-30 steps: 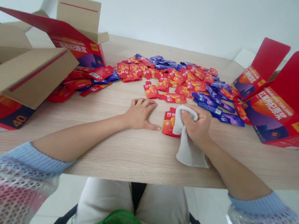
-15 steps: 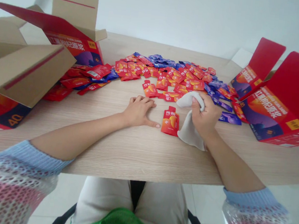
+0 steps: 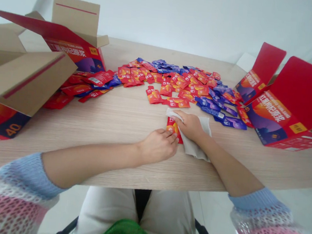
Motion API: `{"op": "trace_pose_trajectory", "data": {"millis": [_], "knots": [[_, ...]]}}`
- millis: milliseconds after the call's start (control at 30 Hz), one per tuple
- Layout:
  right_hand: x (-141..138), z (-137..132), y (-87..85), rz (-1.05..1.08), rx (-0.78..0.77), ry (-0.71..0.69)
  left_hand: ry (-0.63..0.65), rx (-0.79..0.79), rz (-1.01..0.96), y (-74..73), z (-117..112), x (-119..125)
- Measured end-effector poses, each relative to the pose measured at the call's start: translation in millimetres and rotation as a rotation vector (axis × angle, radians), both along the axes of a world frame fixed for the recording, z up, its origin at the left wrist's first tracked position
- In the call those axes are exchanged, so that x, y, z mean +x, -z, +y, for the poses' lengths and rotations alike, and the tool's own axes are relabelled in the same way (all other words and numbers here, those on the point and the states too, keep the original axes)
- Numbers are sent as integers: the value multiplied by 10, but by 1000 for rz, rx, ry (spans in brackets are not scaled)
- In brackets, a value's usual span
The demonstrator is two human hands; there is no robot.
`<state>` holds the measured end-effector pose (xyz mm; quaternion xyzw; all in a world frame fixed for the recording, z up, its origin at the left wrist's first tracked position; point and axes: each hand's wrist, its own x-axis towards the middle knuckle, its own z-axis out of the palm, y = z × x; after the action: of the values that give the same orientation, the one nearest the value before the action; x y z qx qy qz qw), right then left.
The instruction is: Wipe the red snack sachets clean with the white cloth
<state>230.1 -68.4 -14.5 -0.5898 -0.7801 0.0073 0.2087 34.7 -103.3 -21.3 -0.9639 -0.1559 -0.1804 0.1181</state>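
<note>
A single red sachet [image 3: 171, 125] lies on the wooden table [image 3: 122, 121] near the front edge. My right hand [image 3: 190, 126] lies flat on a white cloth [image 3: 194, 145] and presses it over the sachet, fingers stretched out. My left hand [image 3: 158, 145] sits just left of it, fingers curled, fingertips pinching the sachet's lower left edge. Most of the sachet is hidden under the cloth and both hands.
Several red and purple sachets [image 3: 181, 84] are spread over the far half of the table. Open red cartons [image 3: 281, 111] stand at the right. Cardboard and red boxes [image 3: 23, 77] stand at the left, with more sachets [image 3: 81, 85] beside them.
My right hand has lowered the bunched cloth flat onto the single sachet. My left hand slid right and toward me and now grips the sachet's edge.
</note>
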Motion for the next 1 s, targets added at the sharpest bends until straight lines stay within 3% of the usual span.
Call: {"op": "trace_pose_trajectory", "data": {"millis": [300,700,1000], "knots": [[-77,-159,-96,162,-130,-403,-143,135,-61,-37,148,-16],[-63,3,-52,-8,-93,-352,-201,302,126,-62,-64,12],[41,179,-30,-175,-116,6,-82,174,-123,1,81,-41]]}}
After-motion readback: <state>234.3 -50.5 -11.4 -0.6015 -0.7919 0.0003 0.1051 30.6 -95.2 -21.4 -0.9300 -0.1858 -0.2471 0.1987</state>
